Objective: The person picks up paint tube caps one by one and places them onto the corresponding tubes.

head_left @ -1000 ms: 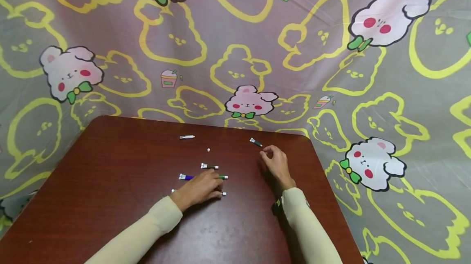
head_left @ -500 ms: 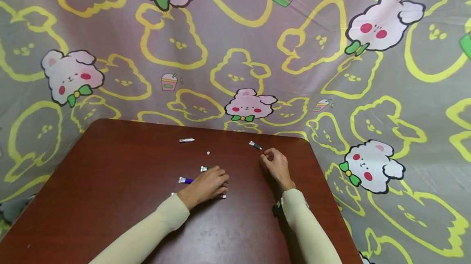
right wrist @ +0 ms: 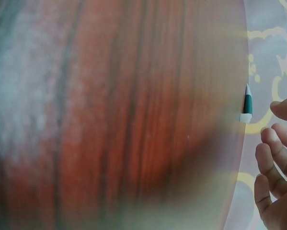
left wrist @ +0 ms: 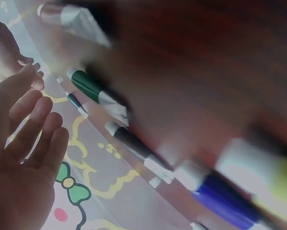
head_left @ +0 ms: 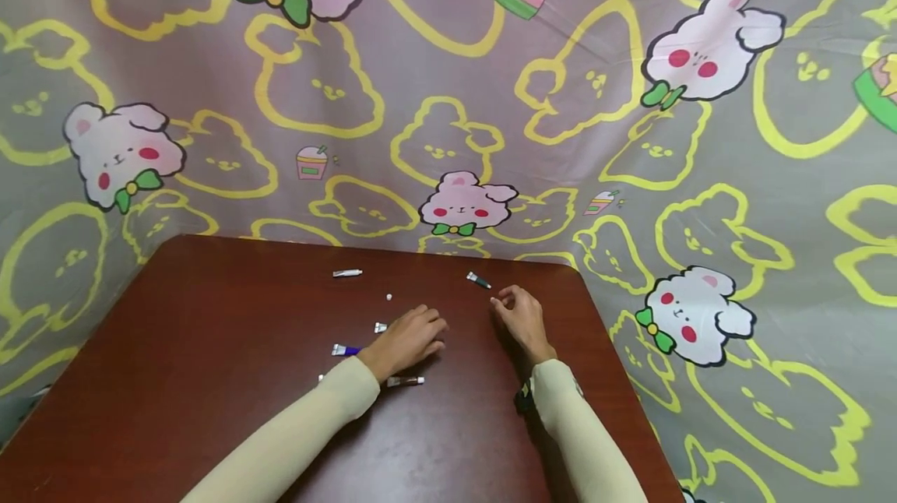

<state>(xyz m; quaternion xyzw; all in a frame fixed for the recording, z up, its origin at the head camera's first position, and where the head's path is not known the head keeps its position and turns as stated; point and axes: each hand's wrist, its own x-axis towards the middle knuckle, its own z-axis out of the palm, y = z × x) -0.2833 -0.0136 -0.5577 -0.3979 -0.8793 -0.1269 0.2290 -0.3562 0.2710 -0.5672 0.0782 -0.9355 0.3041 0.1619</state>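
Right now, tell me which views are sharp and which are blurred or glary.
Head view: evenly lit and sharp, soft sheen on the table, edges bowed by the wide lens. Left wrist view: motion-smeared, the paint tubes soft, the left hand clearer. Right wrist view: wood out of focus with pale glare at left, the right hand at the edge.

Dark red wooden table (head_left: 175, 378) — cartoon bunny-print cloth (head_left: 631, 137) behind.

Perhaps two tubes (head_left: 346, 349) partly hidden under the left hand (head_left: 409, 335).
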